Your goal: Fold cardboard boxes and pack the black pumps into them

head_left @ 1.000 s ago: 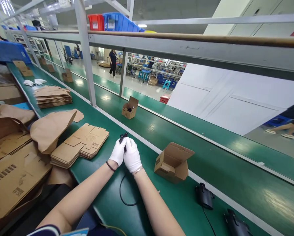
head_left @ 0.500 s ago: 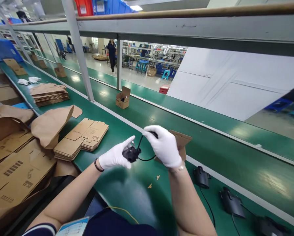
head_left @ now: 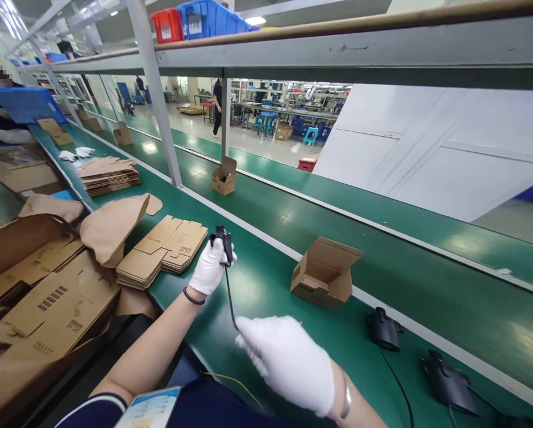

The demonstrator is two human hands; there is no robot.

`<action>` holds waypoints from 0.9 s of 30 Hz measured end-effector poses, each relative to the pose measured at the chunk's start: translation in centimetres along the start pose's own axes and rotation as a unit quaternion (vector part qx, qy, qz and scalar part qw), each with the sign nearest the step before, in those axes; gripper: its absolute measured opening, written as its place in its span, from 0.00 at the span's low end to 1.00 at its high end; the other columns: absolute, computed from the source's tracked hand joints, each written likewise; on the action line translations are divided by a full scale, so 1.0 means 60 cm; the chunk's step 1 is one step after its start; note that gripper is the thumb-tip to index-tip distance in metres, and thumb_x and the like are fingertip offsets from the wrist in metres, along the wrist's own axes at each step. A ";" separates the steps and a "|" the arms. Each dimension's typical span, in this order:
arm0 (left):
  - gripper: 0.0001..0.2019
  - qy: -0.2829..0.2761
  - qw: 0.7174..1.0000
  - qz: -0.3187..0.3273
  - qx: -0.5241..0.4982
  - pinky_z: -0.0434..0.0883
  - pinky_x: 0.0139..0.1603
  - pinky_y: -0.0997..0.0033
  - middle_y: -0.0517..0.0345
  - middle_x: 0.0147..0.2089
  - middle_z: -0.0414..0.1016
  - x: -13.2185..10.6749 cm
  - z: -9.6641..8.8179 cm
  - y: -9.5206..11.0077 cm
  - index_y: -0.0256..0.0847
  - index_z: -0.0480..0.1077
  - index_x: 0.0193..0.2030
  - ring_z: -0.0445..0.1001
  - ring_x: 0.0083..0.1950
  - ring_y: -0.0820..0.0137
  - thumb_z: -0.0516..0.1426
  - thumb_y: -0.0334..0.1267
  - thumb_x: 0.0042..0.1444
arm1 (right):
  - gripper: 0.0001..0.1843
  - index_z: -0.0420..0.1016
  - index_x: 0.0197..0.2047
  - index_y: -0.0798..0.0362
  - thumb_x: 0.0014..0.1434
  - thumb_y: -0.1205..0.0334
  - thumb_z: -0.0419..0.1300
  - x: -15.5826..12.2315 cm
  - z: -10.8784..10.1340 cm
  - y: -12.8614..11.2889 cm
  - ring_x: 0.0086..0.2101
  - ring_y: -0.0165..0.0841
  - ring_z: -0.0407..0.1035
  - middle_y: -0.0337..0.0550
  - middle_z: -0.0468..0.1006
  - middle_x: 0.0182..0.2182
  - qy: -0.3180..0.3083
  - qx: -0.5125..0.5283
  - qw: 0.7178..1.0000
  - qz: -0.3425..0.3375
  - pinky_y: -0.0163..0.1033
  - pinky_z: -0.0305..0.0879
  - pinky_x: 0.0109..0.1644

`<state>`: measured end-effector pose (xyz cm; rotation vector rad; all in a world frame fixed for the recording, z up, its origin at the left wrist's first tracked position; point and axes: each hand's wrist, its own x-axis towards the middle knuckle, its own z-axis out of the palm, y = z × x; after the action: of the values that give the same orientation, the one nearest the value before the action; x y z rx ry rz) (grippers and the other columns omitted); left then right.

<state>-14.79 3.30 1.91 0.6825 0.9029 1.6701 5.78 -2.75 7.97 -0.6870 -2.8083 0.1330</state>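
In a white glove, my left hand (head_left: 210,265) is closed around a small black corded device (head_left: 222,242), held above the green bench near the flat cartons. Its black cable (head_left: 229,294) runs down, drawn fairly straight, to my right hand (head_left: 284,362). That hand, also gloved, pinches the cable between thumb and fingers; the cable's end is hidden behind it. Beyond my right hand stands an open cardboard box (head_left: 322,276) with its lid raised; I see nothing inside it. Similar black devices with cords, one of them here (head_left: 385,329), lie to the right.
A stack of flat cartons (head_left: 163,249) lies left of my hands, with more cartons in brown paper (head_left: 56,297) nearer me. Another open box (head_left: 224,177) sits on the conveyor belt (head_left: 275,217). A metal post (head_left: 157,95) and shelf stand ahead. People are in the background.
My left hand has turned the device upright and moved slightly up and left. My right hand has come down toward me, drawing out the looped cable and uncovering the open box.
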 end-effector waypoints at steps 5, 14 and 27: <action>0.72 -0.303 0.939 -0.065 0.150 0.69 0.41 0.66 0.59 0.38 0.72 -0.060 0.015 -0.002 0.48 0.35 0.73 0.72 0.35 0.68 0.74 0.50 0.25 | 0.17 0.76 0.33 0.49 0.66 0.51 0.52 0.058 -0.067 0.083 0.31 0.30 0.72 0.39 0.79 0.28 0.189 0.034 0.970 0.152 0.33 0.61 0.35; 0.33 -0.034 0.995 -0.011 -0.093 0.71 0.49 0.64 0.58 0.47 0.71 -0.037 0.007 0.000 0.52 0.67 0.53 0.72 0.49 0.65 0.69 0.54 0.39 | 0.15 0.75 0.50 0.52 0.66 0.62 0.50 0.034 0.085 0.061 0.31 0.32 0.73 0.45 0.80 0.35 0.026 0.026 0.988 0.153 0.33 0.65 0.34; 0.38 -0.140 0.957 0.095 0.236 0.58 0.67 0.56 0.46 0.66 0.58 -0.088 0.088 -0.086 0.47 0.47 0.67 0.62 0.66 0.57 0.61 0.37 0.54 | 0.21 0.70 0.59 0.50 0.68 0.54 0.49 0.001 0.028 0.087 0.43 0.36 0.76 0.47 0.80 0.46 0.221 0.064 0.948 0.220 0.38 0.71 0.50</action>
<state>-6.39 0.14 0.51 1.3310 1.0630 1.4768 7.62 1.83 5.62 -1.1412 -2.1690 0.2076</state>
